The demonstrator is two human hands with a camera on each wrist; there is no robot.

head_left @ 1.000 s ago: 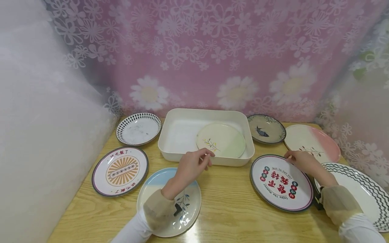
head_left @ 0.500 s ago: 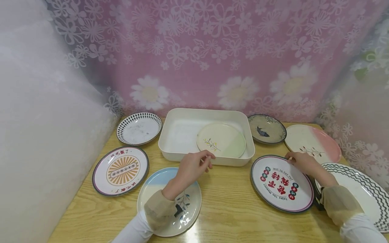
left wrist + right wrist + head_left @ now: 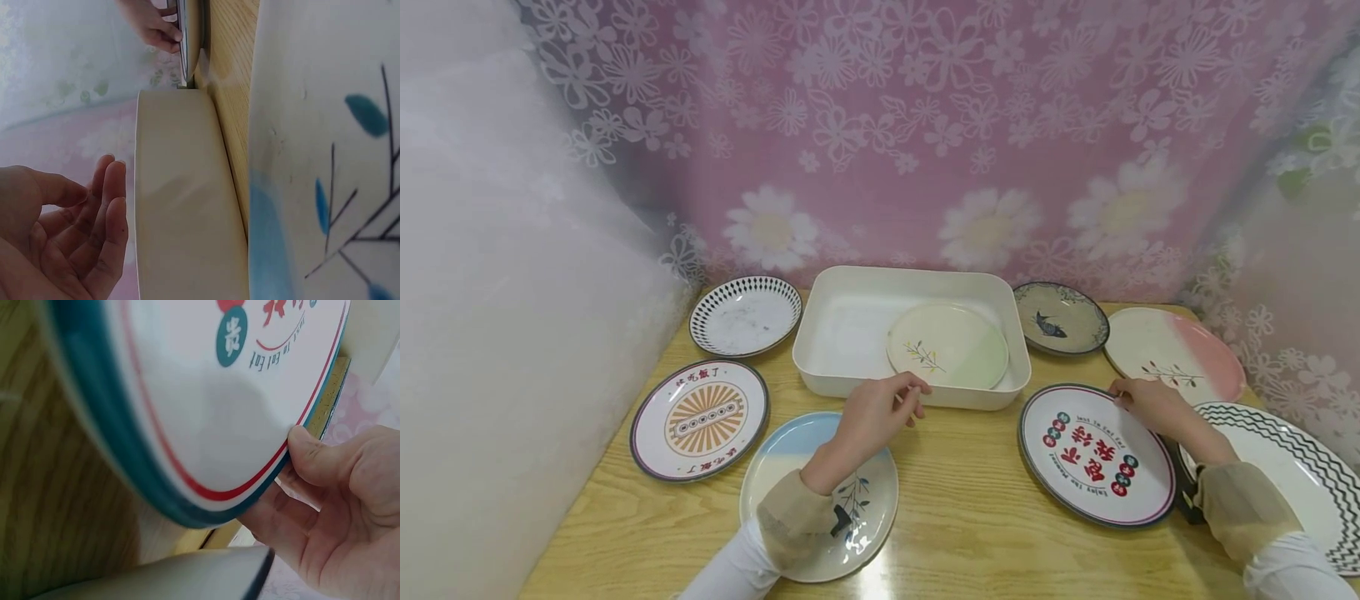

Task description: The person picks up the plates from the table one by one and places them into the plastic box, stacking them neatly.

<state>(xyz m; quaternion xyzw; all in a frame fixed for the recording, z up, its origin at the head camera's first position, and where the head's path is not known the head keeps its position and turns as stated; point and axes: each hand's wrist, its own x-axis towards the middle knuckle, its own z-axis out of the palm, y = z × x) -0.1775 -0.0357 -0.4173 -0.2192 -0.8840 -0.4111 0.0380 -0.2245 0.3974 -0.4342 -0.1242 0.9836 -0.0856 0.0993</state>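
My right hand (image 3: 1157,408) pinches the far right rim of a white plate (image 3: 1097,492) with red lettering and a dark rim. In the right wrist view its thumb (image 3: 306,450) lies on the rim and its fingers reach beneath. My left hand (image 3: 882,410) is held with loosely bent fingers at the front wall of a white rectangular bin (image 3: 831,386), holding nothing. Inside the bin lies a cream and pale green plate (image 3: 955,342) with a twig design. Below the left forearm is a blue and cream plate (image 3: 801,437), partly hidden by the sleeve.
At left stand a diamond-rimmed dish (image 3: 745,317) and a sunburst plate (image 3: 700,454). Right of the bin are a fish dish (image 3: 1067,323), a pink and cream plate (image 3: 1210,358) and a large wavy-rimmed plate (image 3: 1292,475). A floral curtain (image 3: 880,142) hangs behind the wooden table (image 3: 962,517).
The hands and plates keep almost the same places. The whole head view has shifted very slightly; my right hand pinches the lettered plate's rim throughout.
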